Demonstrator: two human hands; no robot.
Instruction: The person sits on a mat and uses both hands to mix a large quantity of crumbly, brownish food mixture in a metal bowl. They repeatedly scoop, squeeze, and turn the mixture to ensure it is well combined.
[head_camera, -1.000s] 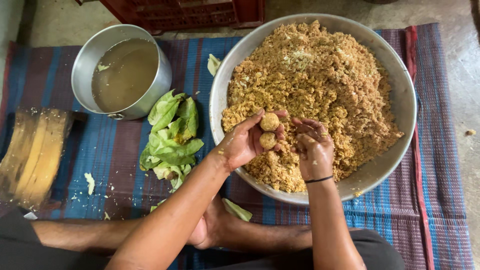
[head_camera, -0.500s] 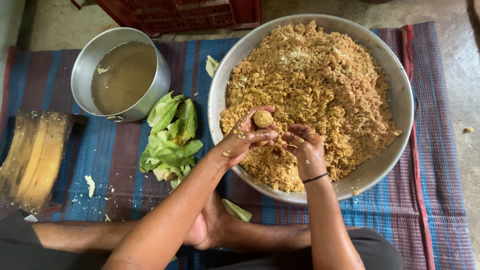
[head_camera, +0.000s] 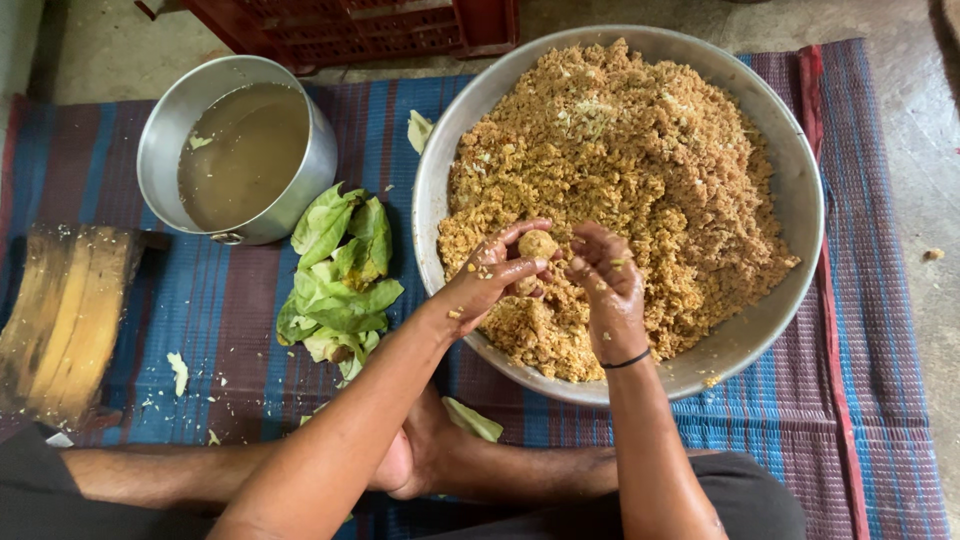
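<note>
The left hand (head_camera: 490, 275) is cupping a small ball of mixture (head_camera: 537, 244), its fingers curling around it, just above the near part of the big metal bowl (head_camera: 790, 150). The right hand (head_camera: 605, 275) is hovering just beside the ball, fingers bunching loosely together and holding nothing. The crumbly brown mixture (head_camera: 640, 170) is filling the bowl almost to its rim. The bowl is sitting on a striped mat (head_camera: 880, 330), with bare mat showing to its right. Green leaves (head_camera: 340, 270) are lying to its left, near a pot of cloudy liquid (head_camera: 240, 150) and a wooden block (head_camera: 65, 320). A red crate (head_camera: 380, 25) is standing beyond.
</note>
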